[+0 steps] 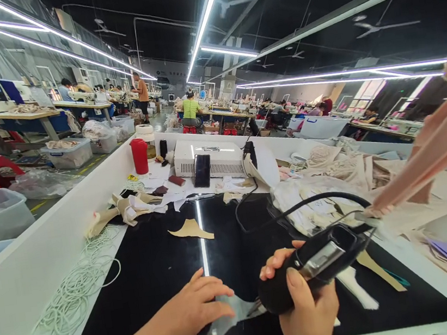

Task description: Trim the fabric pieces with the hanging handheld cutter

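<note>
My right hand (304, 310) wraps around a black corded handheld electric tool (318, 265) with a silvery panel on its side. A metal tip shows at the tool's lower left end, close to the shiny black work mat (159, 275). My left hand (194, 319) hovers at or just over the mat, left of the tip, fingers apart and holding nothing. A grey, glossy patch lies between the two hands; I cannot make out what it is. A pink fabric strip (419, 152) runs from the upper right to the tool's rear end. Farther up the mat lies a beige cut piece (193, 230).
Pale green cord (71, 292) lies coiled at the left. Behind the mat stand a white metal box (205, 156), a phone (201, 170) and a red cup (139, 155). Fabric pieces (355, 164) are heaped at the right. A white low wall (54, 256) borders the table; people work beyond.
</note>
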`<state>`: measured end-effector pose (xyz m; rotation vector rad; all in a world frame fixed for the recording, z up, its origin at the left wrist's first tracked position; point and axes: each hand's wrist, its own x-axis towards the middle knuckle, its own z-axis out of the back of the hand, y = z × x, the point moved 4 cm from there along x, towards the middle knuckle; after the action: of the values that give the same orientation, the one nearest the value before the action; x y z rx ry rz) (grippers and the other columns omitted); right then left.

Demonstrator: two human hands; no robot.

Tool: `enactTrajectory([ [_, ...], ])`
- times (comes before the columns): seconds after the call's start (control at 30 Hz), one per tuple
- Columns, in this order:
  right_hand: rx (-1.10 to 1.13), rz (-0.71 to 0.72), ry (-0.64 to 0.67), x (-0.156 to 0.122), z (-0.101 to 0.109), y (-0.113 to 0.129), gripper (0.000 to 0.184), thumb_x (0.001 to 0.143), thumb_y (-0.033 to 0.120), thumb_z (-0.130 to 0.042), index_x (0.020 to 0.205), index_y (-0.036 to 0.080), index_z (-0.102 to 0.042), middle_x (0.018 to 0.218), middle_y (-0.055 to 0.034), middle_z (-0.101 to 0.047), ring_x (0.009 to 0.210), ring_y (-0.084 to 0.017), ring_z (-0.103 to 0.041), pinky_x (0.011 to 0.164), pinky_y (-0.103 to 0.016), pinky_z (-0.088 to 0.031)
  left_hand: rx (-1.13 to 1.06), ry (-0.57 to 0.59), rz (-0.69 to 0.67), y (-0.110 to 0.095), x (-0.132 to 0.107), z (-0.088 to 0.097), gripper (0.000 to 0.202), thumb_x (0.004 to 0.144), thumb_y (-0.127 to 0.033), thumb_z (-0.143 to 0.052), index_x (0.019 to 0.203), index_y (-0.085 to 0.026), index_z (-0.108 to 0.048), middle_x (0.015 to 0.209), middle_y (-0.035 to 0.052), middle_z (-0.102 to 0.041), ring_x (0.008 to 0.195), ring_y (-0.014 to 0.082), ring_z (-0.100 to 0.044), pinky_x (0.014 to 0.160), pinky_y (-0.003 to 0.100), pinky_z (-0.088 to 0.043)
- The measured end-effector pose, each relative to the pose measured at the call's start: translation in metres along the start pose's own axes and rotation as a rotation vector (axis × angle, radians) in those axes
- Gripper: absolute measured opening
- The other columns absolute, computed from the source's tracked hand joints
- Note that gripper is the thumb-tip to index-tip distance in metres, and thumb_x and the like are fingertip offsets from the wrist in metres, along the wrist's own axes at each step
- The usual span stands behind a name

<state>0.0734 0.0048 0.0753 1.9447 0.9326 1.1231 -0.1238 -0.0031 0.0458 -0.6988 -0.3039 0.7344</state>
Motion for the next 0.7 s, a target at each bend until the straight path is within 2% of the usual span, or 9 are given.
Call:
enactTrajectory([
  [0.07,-0.018,-0.024,-0.036,0.002,0.003,-0.001,0.034,0.088,0.035,-0.073,0.116,0.029,-0.054,0.082,0.0043,-0.064,0.066,-0.014,-0.061,0.065,-0.033,-0.056,0.023,0.025,-0.045,-0.001,0.003,-0.006,0.055,0.086,-0.028,-0.079,0.136,-0.037,-0.06,0.15,0.0022,-0.054,0.143,0.0296,-0.043,0.124,0.061,-0.013],
  [0.13,-0.027,-0.047,-0.049,0.0,0.004,-0.003,0.034,0.089,0.037,-0.072,0.117,0.03,-0.053,0.083,0.0045,-0.064,0.067,-0.014,-0.061,0.067,-0.033,-0.055,0.049,0.047,-0.074,-0.001,0.005,-0.011,0.06,0.088,-0.03,-0.078,0.142,-0.04,-0.054,0.15,0.0024,-0.054,0.143,0.0308,-0.042,0.123,0.063,-0.014],
  [0.3,-0.007,-0.04,0.008,-0.005,0.002,-0.007,0.034,0.091,0.037,-0.072,0.119,0.03,-0.053,0.086,0.0039,-0.063,0.068,-0.015,-0.062,0.069,-0.035,-0.053,0.098,0.085,-0.05,0.0,0.008,-0.013,0.051,0.09,-0.035,-0.076,0.138,-0.042,-0.06,0.149,0.0019,-0.056,0.141,0.0327,-0.046,0.121,0.066,-0.017],
  [0.43,-0.004,-0.086,-0.016,-0.009,-0.001,-0.007,0.036,0.091,0.041,-0.072,0.119,0.031,-0.052,0.088,0.0049,-0.063,0.069,-0.014,-0.062,0.073,-0.035,-0.051,0.114,0.105,-0.033,-0.003,0.01,-0.011,0.049,0.09,-0.033,-0.075,0.136,-0.042,-0.061,0.15,0.0013,-0.055,0.142,0.0326,-0.045,0.121,0.067,-0.016],
  [0.7,-0.045,-0.073,-0.034,-0.008,0.001,-0.005,0.033,0.091,0.039,-0.071,0.118,0.03,-0.053,0.087,0.0041,-0.063,0.066,-0.014,-0.062,0.07,-0.035,-0.052,0.13,0.13,-0.006,-0.004,0.009,-0.01,0.048,0.091,-0.03,-0.073,0.137,-0.041,-0.061,0.152,0.0004,-0.053,0.144,0.0317,-0.042,0.122,0.065,-0.014],
])
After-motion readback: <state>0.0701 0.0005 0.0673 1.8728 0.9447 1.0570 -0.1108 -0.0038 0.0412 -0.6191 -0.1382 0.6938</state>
